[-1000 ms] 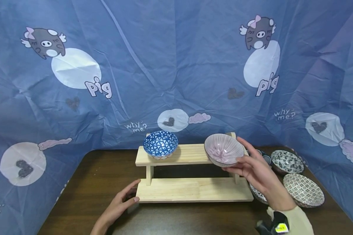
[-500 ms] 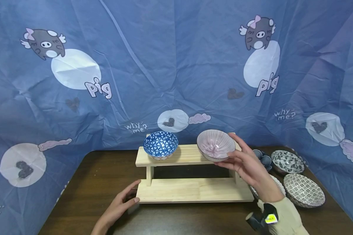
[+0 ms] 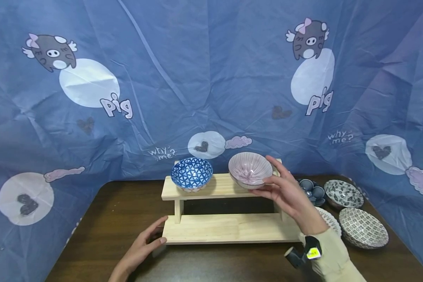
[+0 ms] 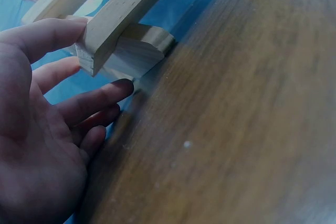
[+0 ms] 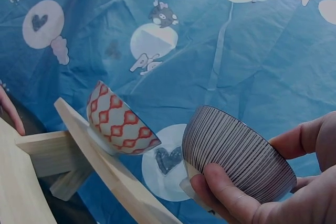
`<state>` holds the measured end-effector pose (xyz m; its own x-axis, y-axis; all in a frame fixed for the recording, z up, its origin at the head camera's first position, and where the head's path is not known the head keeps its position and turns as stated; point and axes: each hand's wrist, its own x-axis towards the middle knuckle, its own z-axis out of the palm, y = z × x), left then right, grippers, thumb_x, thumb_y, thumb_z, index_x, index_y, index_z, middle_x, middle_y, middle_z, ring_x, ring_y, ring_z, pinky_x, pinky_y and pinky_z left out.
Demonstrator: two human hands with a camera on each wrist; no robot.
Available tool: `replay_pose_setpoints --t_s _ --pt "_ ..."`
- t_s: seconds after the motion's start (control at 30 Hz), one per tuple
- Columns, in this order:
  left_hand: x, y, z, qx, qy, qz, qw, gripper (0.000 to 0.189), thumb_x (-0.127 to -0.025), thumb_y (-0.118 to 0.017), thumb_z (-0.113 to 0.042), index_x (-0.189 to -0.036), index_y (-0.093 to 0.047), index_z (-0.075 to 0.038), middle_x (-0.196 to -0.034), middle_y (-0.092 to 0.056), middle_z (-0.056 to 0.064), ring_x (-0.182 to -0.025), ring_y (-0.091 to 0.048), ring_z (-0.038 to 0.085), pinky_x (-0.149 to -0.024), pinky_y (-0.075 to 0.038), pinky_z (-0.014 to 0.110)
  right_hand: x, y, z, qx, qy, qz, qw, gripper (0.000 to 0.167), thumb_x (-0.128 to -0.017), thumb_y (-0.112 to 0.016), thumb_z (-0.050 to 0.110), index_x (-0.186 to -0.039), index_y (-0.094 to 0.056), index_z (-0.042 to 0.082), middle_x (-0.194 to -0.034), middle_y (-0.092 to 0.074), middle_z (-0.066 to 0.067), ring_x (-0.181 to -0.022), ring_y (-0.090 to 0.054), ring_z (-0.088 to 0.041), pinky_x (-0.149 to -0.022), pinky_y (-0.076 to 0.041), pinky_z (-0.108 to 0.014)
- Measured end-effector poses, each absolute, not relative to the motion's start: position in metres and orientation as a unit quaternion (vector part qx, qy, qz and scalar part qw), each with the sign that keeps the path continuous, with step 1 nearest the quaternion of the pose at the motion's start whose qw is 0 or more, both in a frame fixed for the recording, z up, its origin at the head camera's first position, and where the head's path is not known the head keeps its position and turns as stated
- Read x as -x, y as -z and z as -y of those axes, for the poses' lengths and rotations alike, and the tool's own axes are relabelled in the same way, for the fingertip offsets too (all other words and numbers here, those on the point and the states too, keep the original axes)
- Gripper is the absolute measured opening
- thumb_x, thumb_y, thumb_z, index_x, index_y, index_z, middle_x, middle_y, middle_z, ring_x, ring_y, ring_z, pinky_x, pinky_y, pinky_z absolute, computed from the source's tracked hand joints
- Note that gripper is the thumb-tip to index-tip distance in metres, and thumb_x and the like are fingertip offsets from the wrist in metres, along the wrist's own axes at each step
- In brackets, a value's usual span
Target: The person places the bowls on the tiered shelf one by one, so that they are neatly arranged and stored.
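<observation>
My right hand (image 3: pixel 290 194) holds a bowl (image 3: pixel 250 169) with fine purple stripes over the right part of the upper shelf. The right wrist view shows the thumb and fingers gripping the side of this striped bowl (image 5: pixel 236 156), which is tilted there. At the left end of the two-tier wooden stand (image 3: pixel 229 228), my left hand (image 3: pixel 141 247) holds the lower board's end between thumb and index finger; its other fingers curl loosely below. A blue-patterned bowl (image 3: pixel 192 173) sits on the upper shelf's left part, its outside (image 5: pixel 118 121) showing red diamonds.
On the dark wooden table (image 3: pixel 91 227), right of the stand, are a floral bowl (image 3: pixel 343 193), a checked bowl (image 3: pixel 363 228), small dark-blue dishes (image 3: pixel 317 192) and a white-rimmed dish (image 3: pixel 329 220) partly behind my right arm. A blue printed cloth (image 3: pixel 211 78) hangs behind the table.
My right hand has carried the purple-striped bowl leftward and slightly up, over the upper shelf. More of the small dark-blue dishes shows now. My left hand has stayed at the stand's end.
</observation>
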<state>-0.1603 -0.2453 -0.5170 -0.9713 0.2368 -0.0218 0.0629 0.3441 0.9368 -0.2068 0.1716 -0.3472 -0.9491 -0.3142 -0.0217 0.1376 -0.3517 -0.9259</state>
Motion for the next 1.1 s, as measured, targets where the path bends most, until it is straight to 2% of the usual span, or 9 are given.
replay_pose_setpoints --t_s 0.37,0.73,0.97,1.1 --pt "0.159 0.518 0.245 -0.101 -0.568 -0.813 0.077 0.061 -0.097 -0.063 -0.019 -0.153 -0.04 -0.012 -0.14 -0.056 0.024 -0.115 -0.056 0.005 -0.091 -0.047 0.024 0.217 0.35 -0.161 0.056 0.817 -0.557 0.141 0.08 -0.095 -0.035 -0.007 -0.161 -0.002 0.023 -0.157 -0.012 -0.033 -0.106 -0.066 -0.026 -0.09 -0.057 -0.041" --pt "0.159 0.519 0.247 -0.115 -0.569 -0.812 0.065 0.061 -0.097 -0.063 -0.017 -0.153 -0.039 -0.01 -0.137 -0.058 0.026 -0.114 -0.057 0.002 -0.091 -0.047 0.022 0.224 0.354 -0.151 0.042 0.813 -0.564 0.142 0.081 -0.096 -0.034 -0.008 -0.162 0.0 0.023 -0.156 -0.014 -0.033 -0.112 -0.062 -0.03 -0.098 -0.052 -0.049" --pt "0.159 0.522 0.248 -0.135 -0.57 -0.809 0.057 0.06 -0.098 -0.061 -0.014 -0.153 -0.039 -0.007 -0.137 -0.058 0.028 -0.113 -0.056 -0.002 -0.091 -0.047 0.022 0.229 0.359 -0.145 0.038 0.81 -0.566 0.148 0.081 -0.095 -0.035 -0.008 -0.162 -0.001 0.023 -0.155 -0.016 -0.033 -0.112 -0.061 -0.03 -0.099 -0.051 -0.05" --pt "0.158 0.521 0.248 -0.136 -0.57 -0.808 0.06 0.06 -0.098 -0.061 -0.015 -0.153 -0.038 -0.008 -0.137 -0.057 0.027 -0.113 -0.056 -0.001 -0.091 -0.047 0.022 0.231 0.361 -0.141 0.034 0.813 -0.561 0.15 0.081 -0.095 -0.035 -0.009 -0.162 -0.002 0.024 -0.156 -0.016 -0.032 -0.115 -0.059 -0.033 -0.104 -0.044 -0.055"
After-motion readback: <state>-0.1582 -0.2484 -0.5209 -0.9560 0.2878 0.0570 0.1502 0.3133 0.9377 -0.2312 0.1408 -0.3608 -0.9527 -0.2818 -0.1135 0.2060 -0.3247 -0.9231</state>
